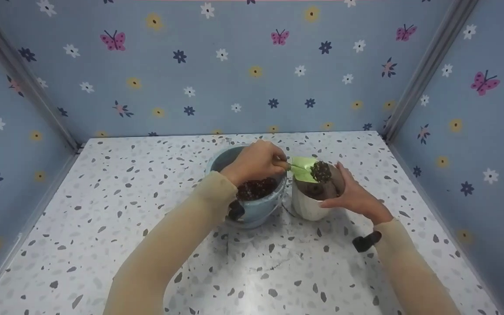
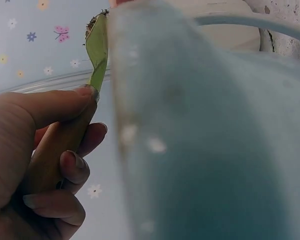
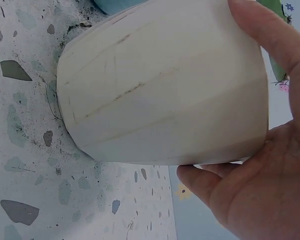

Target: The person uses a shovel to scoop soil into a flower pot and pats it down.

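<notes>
My left hand (image 1: 255,161) grips the wooden handle (image 2: 65,145) of a small trowel with a light green blade (image 1: 301,169). A heap of dark soil (image 1: 321,172) lies on the blade, which is over the mouth of a white pot (image 1: 308,206). Thumb and fingers of my right hand (image 1: 359,197) hold that pot by its right side near the rim; its wall (image 3: 165,95) shows faint brown streaks. Left of it stands a larger light blue pot (image 1: 258,211) with dark soil (image 1: 256,189) inside, partly hidden under my left hand and forearm.
Both pots stand close together on a white speckled table (image 1: 103,245). Dark crumbs are scattered by the white pot's base. Blue patterned panels (image 1: 243,52) enclose the back and sides. A dark wrist device (image 1: 366,241) is strapped on the right sleeve.
</notes>
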A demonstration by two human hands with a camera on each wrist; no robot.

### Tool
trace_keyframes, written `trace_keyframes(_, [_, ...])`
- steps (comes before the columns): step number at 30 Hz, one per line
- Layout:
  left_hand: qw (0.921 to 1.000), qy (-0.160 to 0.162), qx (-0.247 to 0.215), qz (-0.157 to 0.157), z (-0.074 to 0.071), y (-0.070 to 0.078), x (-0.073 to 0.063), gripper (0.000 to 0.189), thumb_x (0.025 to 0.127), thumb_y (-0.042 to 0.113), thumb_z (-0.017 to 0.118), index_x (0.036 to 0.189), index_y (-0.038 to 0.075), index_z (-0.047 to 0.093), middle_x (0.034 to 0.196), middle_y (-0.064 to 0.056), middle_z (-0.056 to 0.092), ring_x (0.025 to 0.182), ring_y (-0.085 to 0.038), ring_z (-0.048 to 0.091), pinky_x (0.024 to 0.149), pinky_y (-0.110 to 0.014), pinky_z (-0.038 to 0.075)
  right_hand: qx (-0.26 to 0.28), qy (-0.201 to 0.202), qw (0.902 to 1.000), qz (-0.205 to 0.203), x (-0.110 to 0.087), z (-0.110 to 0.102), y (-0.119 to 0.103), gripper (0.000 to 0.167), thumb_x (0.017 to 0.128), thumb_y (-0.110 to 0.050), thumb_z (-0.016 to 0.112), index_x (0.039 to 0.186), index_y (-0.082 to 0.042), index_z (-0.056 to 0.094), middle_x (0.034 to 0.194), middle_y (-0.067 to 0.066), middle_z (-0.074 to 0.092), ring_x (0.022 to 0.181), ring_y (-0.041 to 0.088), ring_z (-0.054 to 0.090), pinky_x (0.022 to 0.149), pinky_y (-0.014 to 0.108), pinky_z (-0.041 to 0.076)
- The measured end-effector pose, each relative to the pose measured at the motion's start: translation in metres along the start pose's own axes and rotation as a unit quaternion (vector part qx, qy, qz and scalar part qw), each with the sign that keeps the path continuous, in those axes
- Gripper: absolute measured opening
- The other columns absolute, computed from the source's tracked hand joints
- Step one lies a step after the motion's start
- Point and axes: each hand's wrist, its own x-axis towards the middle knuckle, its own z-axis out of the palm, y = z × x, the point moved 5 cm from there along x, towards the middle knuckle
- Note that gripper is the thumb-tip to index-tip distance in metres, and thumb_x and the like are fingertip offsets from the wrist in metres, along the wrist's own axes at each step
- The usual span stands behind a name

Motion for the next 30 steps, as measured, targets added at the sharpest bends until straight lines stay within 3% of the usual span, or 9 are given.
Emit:
trace_keyframes(11, [0.9996, 0.026, -0.009, 0.001, 0.005, -0.003, 0.003, 0.012, 0.088, 0.020, 0.074, 0.098, 0.014, 0.080, 0.092, 0.003, 0.075, 0.082, -0.009, 0.069, 0.079, -0.028, 0.054, 0.005, 0.004, 1.0000, -0.007, 0.004, 0.000, -0.005, 0.143, 0.065, -0.048, 0.091, 0.157, -0.025, -0.016, 0.165, 0.003, -0.008, 0.149, 0.033, -0.003, 0.115, 0.060, 0.010])
trace_keyframes(15, [0.9990, 0.039, 0.023, 0.002, 0.006, 0.000, 0.006, 0.011, 0.089, 0.018, 0.073, 0.096, 0.015, 0.080, 0.091, 0.002, 0.075, 0.080, -0.011, 0.069, 0.077, -0.029, 0.054, 0.005, 0.006, 0.9999, -0.012, 0.004, -0.001, -0.007, 0.142, 0.065, -0.046, 0.091, 0.157, -0.024, -0.016, 0.165, 0.004, -0.007, 0.149, 0.032, -0.002, 0.115, 0.059, 0.009])
trace_keyframes(20, [0.9950, 0.054, 0.076, 0.033, 0.010, 0.009, 0.008, 0.010, 0.090, 0.014, 0.070, 0.091, 0.013, 0.080, 0.086, 0.000, 0.074, 0.076, -0.017, 0.068, 0.071, -0.036, 0.056, 0.011, 0.006, 0.9999, -0.009, 0.002, 0.000, -0.008, 0.141, 0.067, -0.041, 0.091, 0.157, -0.024, -0.016, 0.165, 0.005, -0.008, 0.149, 0.033, -0.002, 0.115, 0.059, 0.007])
trace_keyframes(30, [0.9874, 0.073, 0.125, 0.064, 0.020, 0.021, 0.011, 0.015, 0.094, 0.017, 0.067, 0.082, 0.011, 0.075, 0.076, -0.003, 0.067, 0.070, -0.022, 0.064, 0.064, -0.040, 0.053, 0.003, 0.008, 0.9999, 0.009, 0.002, -0.002, 0.001, 0.143, 0.066, -0.047, 0.091, 0.157, -0.020, -0.016, 0.165, 0.006, -0.007, 0.149, 0.034, 0.001, 0.115, 0.060, 0.008])
